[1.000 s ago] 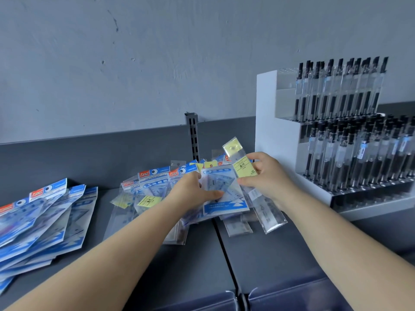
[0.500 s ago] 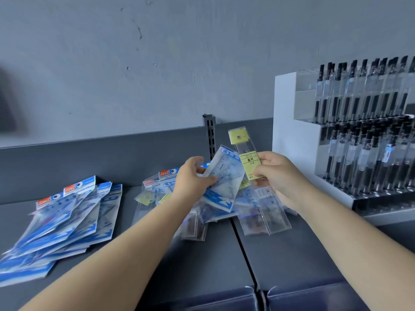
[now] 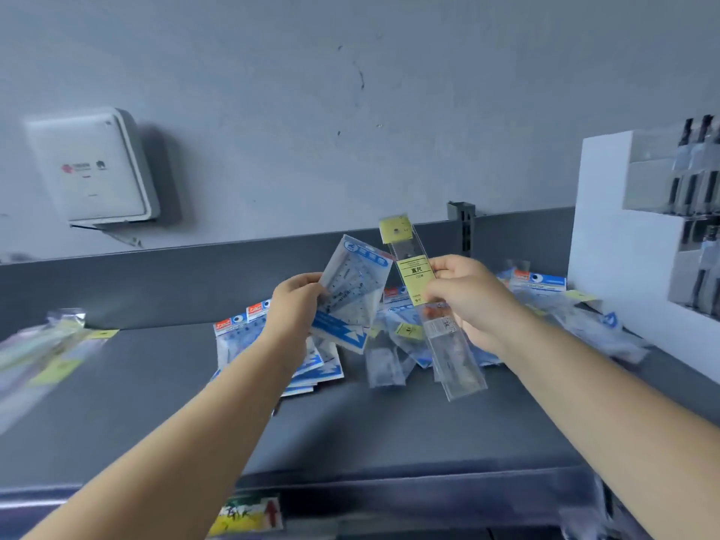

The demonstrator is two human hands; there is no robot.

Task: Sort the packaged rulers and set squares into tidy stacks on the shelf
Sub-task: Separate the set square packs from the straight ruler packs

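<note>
White wall-mounted box (image 3: 91, 165) on grey wall, above and left of the hands. White pen display rack (image 3: 643, 243) at right, holding upright black pens (image 3: 701, 150).

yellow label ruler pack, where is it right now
In the head view, the ruler pack is held up right of centre by the right hand, beside the set square pack in the left hand.

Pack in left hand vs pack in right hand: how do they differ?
The blue-printed clear set square pack in the left hand is broad and roughly rectangular; the yellow-labelled clear ruler sleeve in the right hand is long and narrow. The set square pack has a blue header and blue base; the ruler sleeve has a yellow hang tab. Both are transparent, held tilted above the grey shelf.
</note>
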